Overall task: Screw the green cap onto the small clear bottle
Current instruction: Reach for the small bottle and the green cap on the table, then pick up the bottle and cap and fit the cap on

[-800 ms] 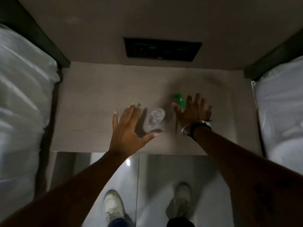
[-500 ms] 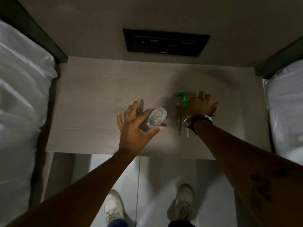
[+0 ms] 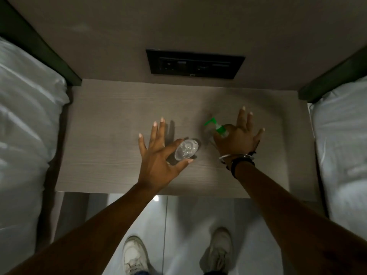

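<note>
The small clear bottle [image 3: 185,149] stands on the wooden bedside table [image 3: 111,135], seen from above. My left hand [image 3: 158,161] pinches its sides between thumb and forefinger, the other fingers spread out. The green pump cap [image 3: 215,127] is tilted just right of and behind the bottle, its nozzle pointing up-left, with a clear dip tube below it. My right hand [image 3: 236,139] holds the cap between thumb and forefinger, with the remaining fingers fanned. Cap and bottle are apart.
A black socket panel [image 3: 194,64] is set in the wall behind the table. White beds flank the table on the left [image 3: 25,126] and right [image 3: 341,145]. My shoes [image 3: 135,257] stand on the glossy floor in front of the table's near edge.
My right hand went from lying flat over the green cap to pinching it and tilting it up. My left thumb and forefinger closed onto the bottle.
</note>
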